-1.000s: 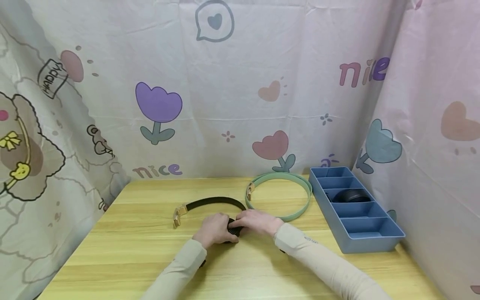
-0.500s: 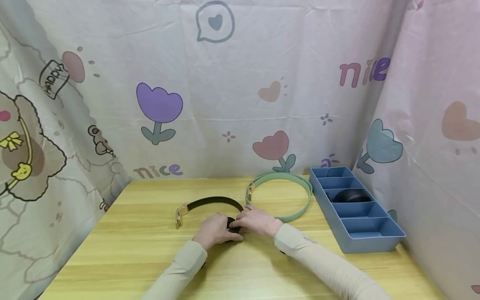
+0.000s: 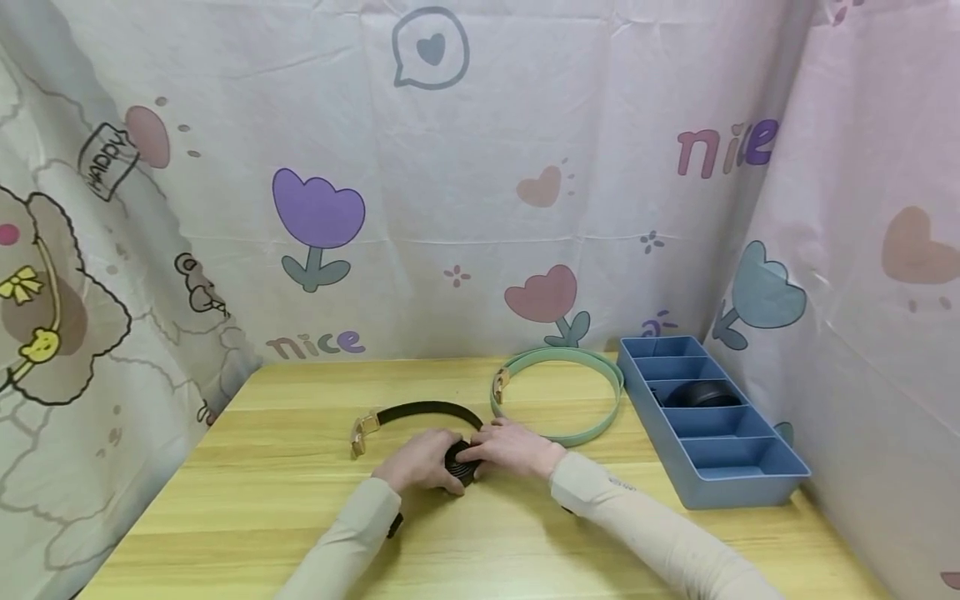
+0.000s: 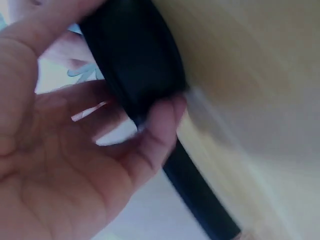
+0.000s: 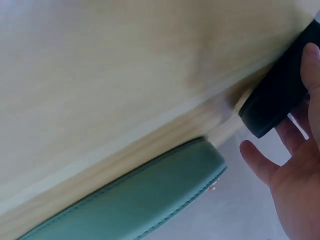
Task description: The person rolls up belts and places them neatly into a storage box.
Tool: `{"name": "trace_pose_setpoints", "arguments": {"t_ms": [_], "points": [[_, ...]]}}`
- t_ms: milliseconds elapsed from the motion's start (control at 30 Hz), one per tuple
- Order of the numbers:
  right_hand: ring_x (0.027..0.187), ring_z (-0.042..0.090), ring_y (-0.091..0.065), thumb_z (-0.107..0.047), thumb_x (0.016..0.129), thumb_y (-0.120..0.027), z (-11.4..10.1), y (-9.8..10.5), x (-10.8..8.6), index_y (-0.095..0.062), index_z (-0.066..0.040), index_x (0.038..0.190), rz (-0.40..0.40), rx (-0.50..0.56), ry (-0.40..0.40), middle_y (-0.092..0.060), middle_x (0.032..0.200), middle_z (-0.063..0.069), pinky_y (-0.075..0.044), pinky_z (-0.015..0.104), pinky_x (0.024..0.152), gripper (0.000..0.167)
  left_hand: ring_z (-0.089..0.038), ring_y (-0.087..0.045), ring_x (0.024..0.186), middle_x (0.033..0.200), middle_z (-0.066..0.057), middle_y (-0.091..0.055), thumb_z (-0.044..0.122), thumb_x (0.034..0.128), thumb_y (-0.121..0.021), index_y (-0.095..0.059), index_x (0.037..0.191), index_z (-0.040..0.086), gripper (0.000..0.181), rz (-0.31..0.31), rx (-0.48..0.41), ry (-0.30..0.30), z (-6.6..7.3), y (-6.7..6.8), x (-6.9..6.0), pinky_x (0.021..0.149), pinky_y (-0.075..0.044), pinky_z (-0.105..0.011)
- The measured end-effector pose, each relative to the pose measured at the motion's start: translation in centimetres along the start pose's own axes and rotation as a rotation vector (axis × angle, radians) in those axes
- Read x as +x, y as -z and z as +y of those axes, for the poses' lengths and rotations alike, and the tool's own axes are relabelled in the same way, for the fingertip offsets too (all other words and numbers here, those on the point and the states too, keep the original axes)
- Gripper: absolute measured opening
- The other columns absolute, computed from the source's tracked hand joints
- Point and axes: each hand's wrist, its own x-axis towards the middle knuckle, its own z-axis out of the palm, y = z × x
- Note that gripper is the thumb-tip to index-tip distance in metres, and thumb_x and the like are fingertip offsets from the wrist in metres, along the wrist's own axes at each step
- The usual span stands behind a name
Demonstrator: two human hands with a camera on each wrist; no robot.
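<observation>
A black belt (image 3: 462,463) lies on the table, one part wound into a tight coil. From the coil its strap (image 3: 427,407) curves away to a gold buckle (image 3: 364,427) on the left. My left hand (image 3: 422,461) grips the coil's left side; in the left wrist view thumb and fingers (image 4: 162,120) close about the black band (image 4: 140,55). On the other side my right hand (image 3: 519,451) holds the coil, its thumb (image 5: 311,62) against the band in the right wrist view. Behind the right hand a green belt (image 3: 581,439) rests in a wide loop.
A blue divided box (image 3: 750,493) stands at the right, with a black rolled item (image 3: 703,393) in its middle compartment. The green belt's gold buckle (image 3: 500,385) faces left. Printed curtains (image 3: 450,208) hang behind the table and along both sides.
The coil has shifted slightly left and nearer, and more of its face shows. My left hand has moved a little left, its thumb drawn back. The head view has tilted up slightly.
</observation>
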Motion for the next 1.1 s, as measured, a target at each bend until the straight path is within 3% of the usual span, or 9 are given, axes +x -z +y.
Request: {"name": "trace_pose_setpoints", "arguments": {"t_ms": [167, 267, 467, 667, 933, 1100], "points": [[0.094, 0.007, -0.058, -0.043, 0.092, -0.059, -0.3, -0.3, 0.0, -0.063, -0.035, 0.127, 0.019, -0.006, 0.001, -0.064, 0.102, -0.013, -0.045, 0.032, 0.093, 0.036, -0.016, -0.050, 0.070, 0.082, -0.003, -0.059, 0.057, 0.0641, -0.085, -0.061, 0.089, 0.008, 0.060, 0.049, 0.046, 0.064, 0.2, -0.2, -0.2, 0.066, -0.045, -0.034], [0.093, 0.007, -0.058, -0.044, 0.093, -0.058, -0.3, -0.3, 0.0, -0.063, -0.035, 0.127, 0.020, 0.000, -0.002, -0.064, 0.102, -0.013, -0.046, 0.030, 0.090, 0.036, -0.017, -0.050, 0.069, 0.081, -0.005, -0.059, 0.060, 0.0645, -0.083, -0.061, 0.087, 0.007, 0.062, 0.073, 0.073, 0.092, 0.2, -0.5, -0.1, 0.066, -0.046, -0.036], [0.092, 0.008, -0.056, -0.047, 0.093, -0.057, -0.4, 0.1, -0.1, -0.058, -0.037, 0.134, -0.016, 0.031, -0.006, -0.063, 0.107, -0.011, -0.047, 0.025, 0.078, 0.042, -0.015, -0.054, 0.078, 0.087, 0.000, -0.060, 0.049, 0.0645, -0.086, -0.063, 0.097, 0.011, 0.055, 0.052, 0.065, 0.022, -0.6, -0.5, 0.0, 0.071, -0.047, -0.035], [0.094, 0.008, -0.055, -0.053, 0.092, -0.054, -0.4, 0.2, 0.0, -0.059, -0.034, 0.133, -0.022, 0.074, 0.008, -0.063, 0.113, -0.011, -0.047, 0.024, 0.079, 0.045, -0.012, -0.054, 0.083, 0.093, 0.004, -0.060, 0.042, 0.0652, -0.087, -0.064, 0.108, 0.012, 0.057, -0.005, 0.053, -0.073, -1.1, -0.2, 0.0, 0.075, -0.046, -0.032], [0.085, 0.006, -0.056, -0.045, 0.093, -0.059, -0.4, 0.0, 0.2, -0.066, -0.030, 0.123, 0.024, 0.061, 0.031, -0.065, 0.101, -0.013, -0.046, 0.021, 0.075, 0.034, -0.014, -0.049, 0.066, 0.079, 0.001, -0.057, 0.065, 0.0632, -0.081, -0.060, 0.083, 0.014, 0.059, 0.067, 0.083, 0.067, 0.2, -0.7, 0.0, 0.060, -0.042, -0.030], [0.089, 0.008, -0.056, -0.041, 0.092, -0.062, 0.0, -0.1, -0.1, -0.062, -0.032, 0.129, 0.013, 0.071, 0.051, -0.064, 0.107, -0.011, -0.046, 0.022, 0.078, 0.038, -0.012, -0.051, 0.069, 0.080, 0.004, -0.058, 0.056, 0.0650, -0.084, -0.063, 0.090, 0.014, 0.053, 0.073, 0.067, 0.022, -0.1, -0.7, 0.0, 0.064, -0.043, -0.030]]}}
